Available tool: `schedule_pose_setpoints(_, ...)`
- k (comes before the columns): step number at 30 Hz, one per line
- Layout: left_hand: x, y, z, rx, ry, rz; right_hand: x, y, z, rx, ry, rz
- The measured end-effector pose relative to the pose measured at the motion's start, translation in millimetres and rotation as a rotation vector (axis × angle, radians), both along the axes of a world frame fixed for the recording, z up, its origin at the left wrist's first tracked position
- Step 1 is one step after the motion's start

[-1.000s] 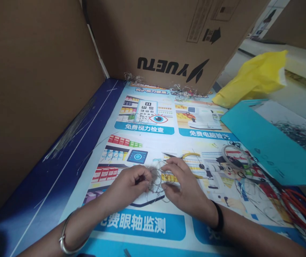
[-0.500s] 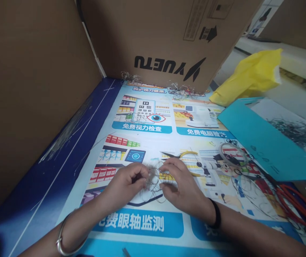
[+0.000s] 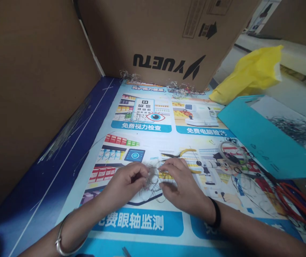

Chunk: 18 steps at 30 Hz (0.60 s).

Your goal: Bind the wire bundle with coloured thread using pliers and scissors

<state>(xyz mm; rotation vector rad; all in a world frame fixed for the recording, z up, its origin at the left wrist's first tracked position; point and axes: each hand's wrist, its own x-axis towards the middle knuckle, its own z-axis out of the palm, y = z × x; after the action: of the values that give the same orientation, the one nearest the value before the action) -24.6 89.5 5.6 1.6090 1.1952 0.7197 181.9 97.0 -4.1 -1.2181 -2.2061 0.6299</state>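
A loose tangle of thin wire [image 3: 153, 179] lies between my two hands over the printed poster [image 3: 147, 142]. My left hand [image 3: 131, 178] pinches the tangle's left side, thumb against the curled fingers. On the other side my right hand [image 3: 178, 180] has its thumb and fingers bent around the wire's right edge. Just beyond my right hand are pliers with yellow handles [image 3: 188, 151], their dark jaws pointing left and one handle partly covered by the hand.
Wire clumps [image 3: 179, 90] sit at the foot of the cardboard box [image 3: 155, 32]. Straight wires [image 3: 61, 137] lie at left. To the right are a clear ring-shaped roll [image 3: 233, 153], orange-handled scissors [image 3: 297, 207], a blue folder [image 3: 270, 139] bearing wire pieces, and a yellow bag [image 3: 246, 76].
Both hands keep nearly the same place and grip on the wire tangle. The view has shifted very slightly.
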Motion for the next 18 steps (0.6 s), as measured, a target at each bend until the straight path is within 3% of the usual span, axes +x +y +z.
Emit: schedule_pose_setpoints(18, -1.1, 0.0, -2.5, 0.03, 0.006, 0.011, 1.6, -3.0, -3.3, -0.041, -0.017, -0.091)
